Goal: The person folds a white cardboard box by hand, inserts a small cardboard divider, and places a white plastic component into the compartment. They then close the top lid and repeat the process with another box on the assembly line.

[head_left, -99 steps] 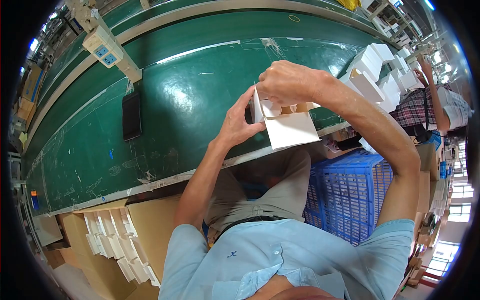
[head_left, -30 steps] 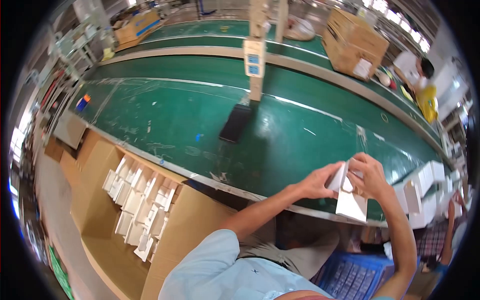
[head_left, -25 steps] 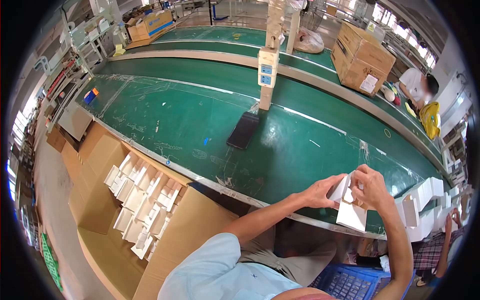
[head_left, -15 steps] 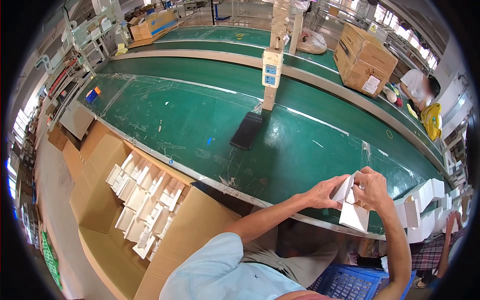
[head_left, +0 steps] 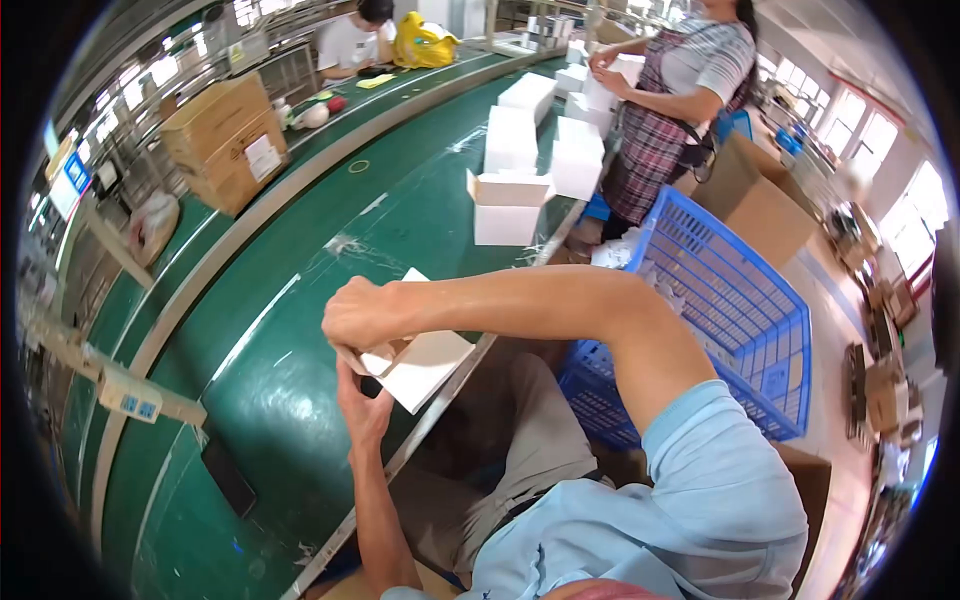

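Note:
A small white cardboard box is held over the near edge of the green bench, its end turned toward my hands and a flap standing up behind. My left hand grips its left end from below, thumb along the side. My right hand is curled over the same end from above, its fingertips hidden behind the knuckles and cardboard. To the right on the bench stands another white box with its flaps open. Several closed white boxes stand behind it.
A blue plastic crate with white pieces inside stands at my right. A co-worker in a checked apron handles white boxes at the bench. A black phone lies at left. A brown carton and another seated person are beyond.
My view has swung to the right, bringing the co-worker, the row of white boxes and the blue crate into sight. Both hands stay on the white box; my right hand is now curled over its end.

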`<state>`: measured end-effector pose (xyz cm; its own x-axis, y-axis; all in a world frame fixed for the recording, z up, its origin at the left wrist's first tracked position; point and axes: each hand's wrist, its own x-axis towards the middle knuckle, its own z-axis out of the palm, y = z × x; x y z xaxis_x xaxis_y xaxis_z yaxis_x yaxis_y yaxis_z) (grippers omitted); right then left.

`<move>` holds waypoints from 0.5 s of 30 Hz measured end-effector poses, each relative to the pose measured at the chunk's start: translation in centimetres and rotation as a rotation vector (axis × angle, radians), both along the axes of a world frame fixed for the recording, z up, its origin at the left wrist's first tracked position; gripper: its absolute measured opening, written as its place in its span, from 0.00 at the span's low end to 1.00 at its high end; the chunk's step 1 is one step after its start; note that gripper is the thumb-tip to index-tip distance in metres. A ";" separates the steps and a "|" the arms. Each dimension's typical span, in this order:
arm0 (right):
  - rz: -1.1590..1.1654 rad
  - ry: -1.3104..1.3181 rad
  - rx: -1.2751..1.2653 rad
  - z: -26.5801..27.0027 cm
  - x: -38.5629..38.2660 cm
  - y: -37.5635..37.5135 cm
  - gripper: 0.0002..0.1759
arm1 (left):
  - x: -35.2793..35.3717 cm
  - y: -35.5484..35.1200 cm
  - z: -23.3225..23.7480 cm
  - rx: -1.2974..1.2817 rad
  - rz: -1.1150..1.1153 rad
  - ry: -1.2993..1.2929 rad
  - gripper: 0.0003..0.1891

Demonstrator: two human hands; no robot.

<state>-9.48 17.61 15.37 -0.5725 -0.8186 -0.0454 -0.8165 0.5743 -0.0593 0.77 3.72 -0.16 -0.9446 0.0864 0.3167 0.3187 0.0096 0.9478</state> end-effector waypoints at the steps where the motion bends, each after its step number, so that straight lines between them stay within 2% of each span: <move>1: -0.018 0.001 -0.008 -0.5 -0.2 -0.2 0.09 | 0.1 -0.2 0.1 -0.045 0.013 0.032 0.51; 4: -0.037 0.054 0.029 -0.2 -0.3 -0.4 0.10 | 0.3 -0.1 0.0 -0.011 0.003 0.020 0.51; 6: -0.031 -0.055 0.162 0.5 0.1 -0.8 0.10 | 0.8 -0.1 -0.3 -0.025 0.006 0.018 0.50; 7: -0.022 -0.061 0.147 1.1 0.5 -0.8 0.13 | 0.5 -0.2 -0.7 -0.031 0.024 0.027 0.49; 11: 0.035 0.010 0.141 0.4 0.2 -0.1 0.15 | 0.4 0.3 -0.2 -0.028 0.004 0.000 0.48; 15: 0.096 -0.052 0.102 -0.2 0.1 0.4 0.16 | 0.3 -0.1 -0.6 -0.026 0.004 -0.012 0.47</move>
<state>-9.38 18.02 15.17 -0.4866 -0.8591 -0.1585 -0.8652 0.4991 -0.0486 1.09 3.57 -0.73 -0.9485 0.0903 0.3035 0.3076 0.0355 0.9509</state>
